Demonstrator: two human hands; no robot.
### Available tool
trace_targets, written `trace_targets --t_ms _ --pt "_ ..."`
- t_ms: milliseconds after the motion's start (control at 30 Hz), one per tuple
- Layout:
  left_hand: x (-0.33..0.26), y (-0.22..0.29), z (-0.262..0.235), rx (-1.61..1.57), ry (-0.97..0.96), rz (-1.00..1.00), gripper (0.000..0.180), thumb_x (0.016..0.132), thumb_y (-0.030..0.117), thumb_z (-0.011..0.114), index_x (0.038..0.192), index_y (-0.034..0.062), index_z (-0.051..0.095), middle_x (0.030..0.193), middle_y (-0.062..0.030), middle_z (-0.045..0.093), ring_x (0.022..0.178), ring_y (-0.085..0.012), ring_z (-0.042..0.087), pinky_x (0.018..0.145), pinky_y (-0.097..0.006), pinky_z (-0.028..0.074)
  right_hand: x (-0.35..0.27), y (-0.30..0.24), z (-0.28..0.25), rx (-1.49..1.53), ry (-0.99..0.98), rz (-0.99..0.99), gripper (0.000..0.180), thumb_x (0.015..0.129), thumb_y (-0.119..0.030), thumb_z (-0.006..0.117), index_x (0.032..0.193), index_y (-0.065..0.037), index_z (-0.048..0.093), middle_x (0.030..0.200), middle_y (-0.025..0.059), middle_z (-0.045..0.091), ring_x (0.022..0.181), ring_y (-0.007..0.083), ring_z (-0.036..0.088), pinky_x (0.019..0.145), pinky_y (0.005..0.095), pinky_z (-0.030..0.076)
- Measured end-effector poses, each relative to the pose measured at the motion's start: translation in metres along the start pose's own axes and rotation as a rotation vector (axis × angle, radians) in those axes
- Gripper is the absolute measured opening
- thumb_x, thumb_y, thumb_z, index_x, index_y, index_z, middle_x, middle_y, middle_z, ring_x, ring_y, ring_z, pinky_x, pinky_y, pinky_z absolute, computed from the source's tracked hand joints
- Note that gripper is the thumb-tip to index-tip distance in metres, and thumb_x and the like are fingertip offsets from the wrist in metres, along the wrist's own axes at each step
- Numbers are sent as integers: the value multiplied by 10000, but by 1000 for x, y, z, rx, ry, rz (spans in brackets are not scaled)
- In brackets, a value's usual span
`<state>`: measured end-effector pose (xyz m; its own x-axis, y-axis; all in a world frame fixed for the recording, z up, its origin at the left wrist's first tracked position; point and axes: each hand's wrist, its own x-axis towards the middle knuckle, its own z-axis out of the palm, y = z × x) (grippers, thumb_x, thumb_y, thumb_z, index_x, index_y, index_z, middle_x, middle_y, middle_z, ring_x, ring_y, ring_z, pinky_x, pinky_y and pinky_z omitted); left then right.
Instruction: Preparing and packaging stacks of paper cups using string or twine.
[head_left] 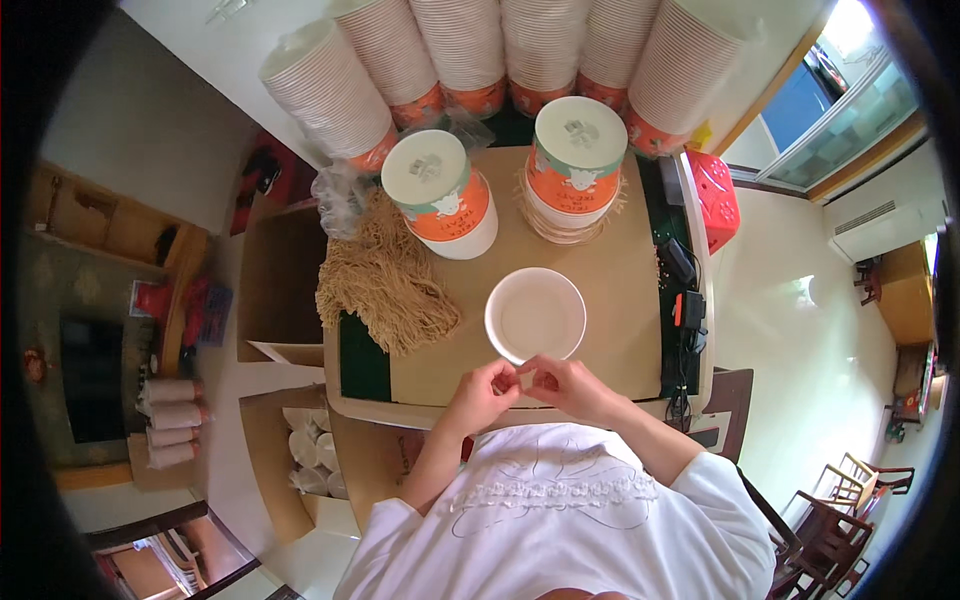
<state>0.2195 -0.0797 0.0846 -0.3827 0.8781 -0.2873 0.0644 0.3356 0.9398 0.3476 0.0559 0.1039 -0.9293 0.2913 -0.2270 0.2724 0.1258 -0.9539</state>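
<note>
White bowl (535, 314) just beyond both fingertip-joined hands (530, 385).

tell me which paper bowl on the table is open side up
The lone white bowl just beyond the hands; the two orange-banded stacks behind it stand upside down.

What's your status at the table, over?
Left hand and right hand meet at the white bowl's near rim, pinching something too small to identify. Noodle pile left, untouched.
</note>
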Motion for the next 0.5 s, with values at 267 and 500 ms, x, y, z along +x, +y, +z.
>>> trace_targets --t_ms 267,500 --pt "29 -38 -3 -91 270 -97 51 759 42 602 767 7 565 639 -8 580 545 -69 532 513 -236 446 44 56 18 66 211 -32 71 806 -83 598 810 -13 608 636 44 575 567 79 476 509 255 401" --pt "52 -100 -11 -3 511 -149 178 799 64 561 969 12 570 757 -68 603 621 -140 575 555 -283 465 82 79 33 -127 306 -10 134 747 -148 637 799 -26 615 599 110 562 537 157 532 523 298 429"
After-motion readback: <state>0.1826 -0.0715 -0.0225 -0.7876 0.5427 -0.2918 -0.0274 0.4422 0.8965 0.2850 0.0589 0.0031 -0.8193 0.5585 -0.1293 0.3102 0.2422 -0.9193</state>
